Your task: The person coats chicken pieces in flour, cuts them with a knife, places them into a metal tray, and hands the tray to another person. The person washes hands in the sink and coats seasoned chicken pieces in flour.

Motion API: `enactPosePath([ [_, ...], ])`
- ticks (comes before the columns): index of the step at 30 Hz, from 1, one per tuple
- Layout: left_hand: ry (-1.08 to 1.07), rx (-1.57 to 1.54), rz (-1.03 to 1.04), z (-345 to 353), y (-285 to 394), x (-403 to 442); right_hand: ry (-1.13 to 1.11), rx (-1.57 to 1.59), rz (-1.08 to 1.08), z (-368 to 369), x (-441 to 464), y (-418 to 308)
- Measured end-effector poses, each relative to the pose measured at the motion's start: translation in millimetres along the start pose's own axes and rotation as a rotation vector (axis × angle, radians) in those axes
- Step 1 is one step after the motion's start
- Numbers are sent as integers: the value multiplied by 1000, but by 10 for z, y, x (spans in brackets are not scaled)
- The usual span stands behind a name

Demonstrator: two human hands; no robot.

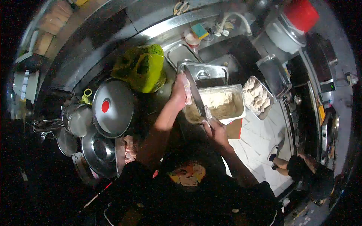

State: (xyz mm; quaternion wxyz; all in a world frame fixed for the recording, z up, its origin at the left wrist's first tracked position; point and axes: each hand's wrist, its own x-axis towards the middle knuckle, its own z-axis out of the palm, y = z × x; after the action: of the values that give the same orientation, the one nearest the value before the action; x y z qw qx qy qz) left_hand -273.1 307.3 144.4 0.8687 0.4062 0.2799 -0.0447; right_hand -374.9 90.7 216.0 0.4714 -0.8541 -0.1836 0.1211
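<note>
My right hand (216, 130) is closed round the handle of a large knife (196, 92), its blade pointing away from me. Beside the blade, my left hand (180, 88) grips a pale pinkish piece of raw meat (187, 89), partly hidden by the fingers. Below the knife sits a deep rectangular metal pan (239, 109) holding white flour (218, 100). To its right, a smaller metal tray (260, 117) carries several pale, flour-coated pieces (255, 94). A metal lid (215, 69) lies just beyond the flour pan.
A yellow-green bag (151, 67) stands at left, near a pan with a red dot (117, 120), a metal bowl (88, 150) and strainers (80, 120). Raw meat (130, 148) lies at lower left. Beyond are a sink and faucet (241, 20). Another person (305, 169) stands at lower right.
</note>
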Motion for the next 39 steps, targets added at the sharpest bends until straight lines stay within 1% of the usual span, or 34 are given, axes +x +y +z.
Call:
enactPosePath([
  [1, 81, 16, 28, 179, 1, -126, -9, 30, 42, 5, 20, 14],
  [2, 57, 49, 20, 158, -68, -128, 70, 20, -65, 38, 106, 28],
  [3, 29, 81, 8, 152, -156, -80, 105, 17, -86, 24, 244, -13],
  [6, -11, -71, 1, 377, -74, -143, 194, 17, -127, 4, 599, -166],
  [9, -9, -43, -80, 596, 291, -435, 194, 70, -114, 69, 399, -189],
  [10, 15, 3, -32, 477, 236, -332, 171, 21, -79, 89, 287, -113],
  [13, 45, -8, 12, 293, 132, -131, 51, 73, 68, 104, 49, 44],
  [14, 47, -28, 30, 290, 50, -118, 117, 42, -11, 141, 94, 103],
  [17, 105, -16, -17, 436, 39, -246, 170, -5, -222, 26, 459, 27],
  [18, 56, -3, -33, 434, 78, -283, 165, 35, -191, -28, 555, -157],
  [21, 71, -107, 21, 476, 242, -297, 175, -5, -198, 87, 510, -110],
  [22, 60, -124, 81, 380, 223, -212, 196, 11, -208, 127, 418, -71],
  [24, 36, -130, 73, 240, 179, -145, 63, 116, 135, 121, 214, 0],
  [25, 24, -133, 68, 228, 196, -187, 88, 61, 10, 129, 166, 71],
  [26, 25, -63, 62, 245, 170, -253, 119, 3, -114, 137, 120, 142],
  [29, -12, -160, 86, 232, 14, -236, 68, -88, -156, 3, 309, -16],
  [30, -132, -221, 88, 152, -25, -192, 69, -78, -152, -45, 349, -93],
  [32, -144, -327, 9, 224, 147, -279, 65, -51, -154, -85, 421, -226],
  [34, -126, -404, -52, 126, 246, -221, 262, -42, -261, -19, 369, -180],
  [36, -232, -516, -140, 66, 365, -313, 419, 1, -350, 1, 328, -153],
  [38, -300, -635, -194, 155, 496, -448, 412, 50, -237, 8, 246, -84],
  [39, -353, -630, -230, 82, 466, -374, 411, 74, -179, 25, 205, -32],
])
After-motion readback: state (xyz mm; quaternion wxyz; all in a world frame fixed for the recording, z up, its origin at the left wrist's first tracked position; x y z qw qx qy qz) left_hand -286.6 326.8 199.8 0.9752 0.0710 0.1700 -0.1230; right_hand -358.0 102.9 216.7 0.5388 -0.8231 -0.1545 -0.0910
